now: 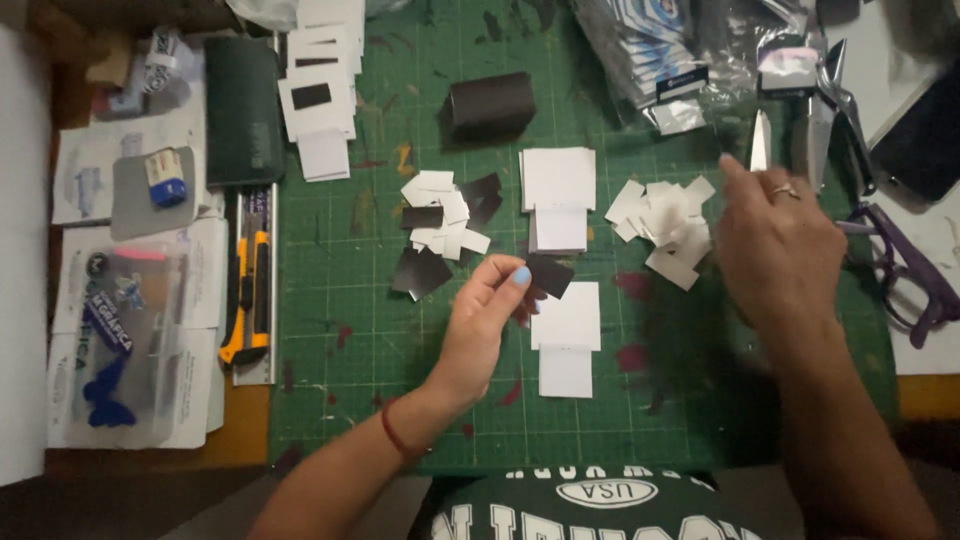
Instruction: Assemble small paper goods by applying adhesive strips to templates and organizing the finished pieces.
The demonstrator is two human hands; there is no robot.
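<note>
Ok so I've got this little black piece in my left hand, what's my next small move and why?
Probably lower the black square in your left hand onto the white card just below it. The piece is pinched above that card, which looks bare, and more white cards and black pieces lie sorted nearby. Your right hand is off by the scissors.

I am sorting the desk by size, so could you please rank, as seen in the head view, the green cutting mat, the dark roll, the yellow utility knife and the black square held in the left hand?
1. green cutting mat
2. yellow utility knife
3. dark roll, close to the knife, so unsure
4. black square, pinched in the left hand
</note>
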